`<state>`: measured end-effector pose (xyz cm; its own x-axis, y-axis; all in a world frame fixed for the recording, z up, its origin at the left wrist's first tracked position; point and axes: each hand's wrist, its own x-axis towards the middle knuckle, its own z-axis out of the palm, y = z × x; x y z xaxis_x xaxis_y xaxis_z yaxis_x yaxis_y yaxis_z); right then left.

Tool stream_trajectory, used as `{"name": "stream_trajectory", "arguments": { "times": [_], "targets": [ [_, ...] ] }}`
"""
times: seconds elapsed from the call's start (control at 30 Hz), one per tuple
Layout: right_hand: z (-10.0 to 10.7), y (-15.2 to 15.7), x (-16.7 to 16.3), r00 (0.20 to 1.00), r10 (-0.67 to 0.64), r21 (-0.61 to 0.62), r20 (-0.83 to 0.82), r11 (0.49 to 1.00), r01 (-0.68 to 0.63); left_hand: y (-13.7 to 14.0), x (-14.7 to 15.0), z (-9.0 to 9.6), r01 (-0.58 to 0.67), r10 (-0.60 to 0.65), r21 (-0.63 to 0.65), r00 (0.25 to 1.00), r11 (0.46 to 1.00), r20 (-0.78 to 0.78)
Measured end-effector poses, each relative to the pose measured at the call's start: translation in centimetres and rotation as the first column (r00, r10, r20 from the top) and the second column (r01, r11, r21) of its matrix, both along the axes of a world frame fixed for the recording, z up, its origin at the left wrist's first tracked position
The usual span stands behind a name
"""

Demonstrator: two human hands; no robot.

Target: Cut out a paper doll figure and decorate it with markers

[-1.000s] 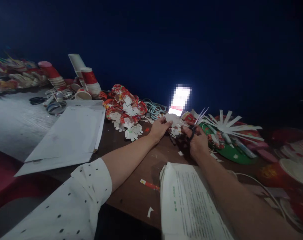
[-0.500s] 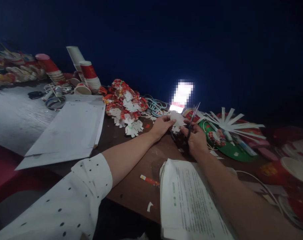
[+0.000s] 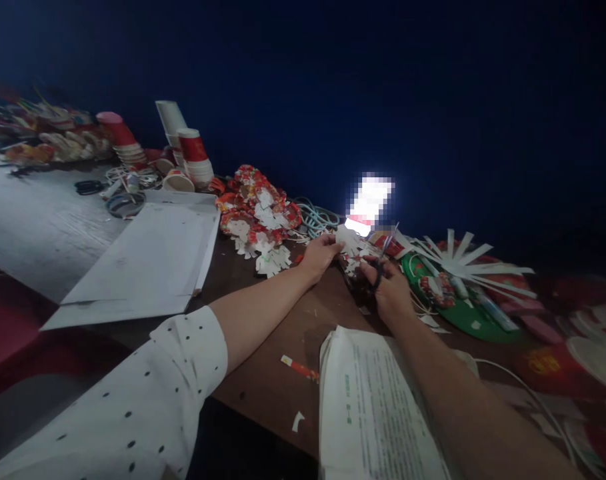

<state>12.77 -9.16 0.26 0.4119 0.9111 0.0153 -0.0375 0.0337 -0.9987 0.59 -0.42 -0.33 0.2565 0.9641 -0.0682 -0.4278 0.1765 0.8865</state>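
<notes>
My left hand (image 3: 321, 257) pinches the left edge of a white paper cutout (image 3: 350, 239) with a notched, petal-like rim. In my right hand (image 3: 390, 285) is a pair of scissors (image 3: 381, 263), its blades pointing up and away. The right fingertips are close to the cutout's lower right side; I cannot tell whether they touch it. Just behind the cutout a bright phone screen (image 3: 367, 203) stands propped, its picture blurred out. Left of my hands lies a heap of red-and-white cut paper pieces (image 3: 263, 207).
White boards (image 3: 147, 253) lie at the left, with stacked paper cups (image 3: 195, 160) behind. A paper cup cut into strips (image 3: 463, 263) and a green disc (image 3: 463, 313) are at the right. A printed booklet (image 3: 377, 400) sits in front, beside paper scraps (image 3: 299, 421).
The paper cutout has turned a little between my hands, and my right hand has shifted slightly down with the scissors. The whole view has shifted slightly.
</notes>
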Motion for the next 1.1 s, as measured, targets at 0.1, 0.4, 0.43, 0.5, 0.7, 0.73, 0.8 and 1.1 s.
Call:
{"name": "stream_trajectory", "arguments": {
  "times": [0.1, 0.4, 0.43, 0.5, 0.7, 0.73, 0.8, 1.1],
  "targets": [
    [-0.2, 0.0, 0.1, 1.000, 0.008, -0.011, 0.010, 1.000, -0.008, 0.2, 0.1, -0.3, 0.000, 0.000, 0.002, 1.000, 1.000, 0.006],
    [0.0, -0.1, 0.0, 0.999, 0.010, -0.035, 0.045, 0.999, -0.008, 0.2, 0.2, -0.6, 0.032, -0.035, 0.028, 0.996, 0.999, 0.077],
    [0.1, -0.1, 0.0, 0.998, 0.017, -0.041, 0.062, 0.999, -0.014, 0.1, 0.2, -0.5, 0.032, -0.033, 0.014, 0.994, 0.999, 0.101],
    [0.2, -0.2, -0.1, 0.995, 0.036, -0.058, 0.091, 0.998, -0.031, -0.2, 0.1, -0.2, 0.042, -0.039, -0.016, 0.987, 0.999, 0.155],
    [0.2, -0.3, 0.1, 0.978, 0.136, -0.106, 0.155, 0.987, -0.121, -0.9, -0.1, 0.4, 0.161, -0.137, -0.062, 0.950, 0.985, 0.280],
    [0.2, -0.3, 0.2, 0.974, 0.162, -0.106, 0.158, 0.983, -0.146, -1.0, -0.1, 0.4, 0.176, -0.150, -0.066, 0.946, 0.982, 0.286],
    [0.2, -0.3, 0.2, 0.966, 0.205, -0.111, 0.158, 0.976, -0.189, -1.1, -0.1, 0.3, 0.197, -0.169, -0.071, 0.944, 0.978, 0.284],
    [0.6, -0.4, 0.6, 0.976, 0.203, -0.112, 0.075, 0.975, -0.194, -1.1, -0.2, 0.3, 0.194, -0.160, -0.088, 0.940, 0.977, 0.301]
  ]
}}
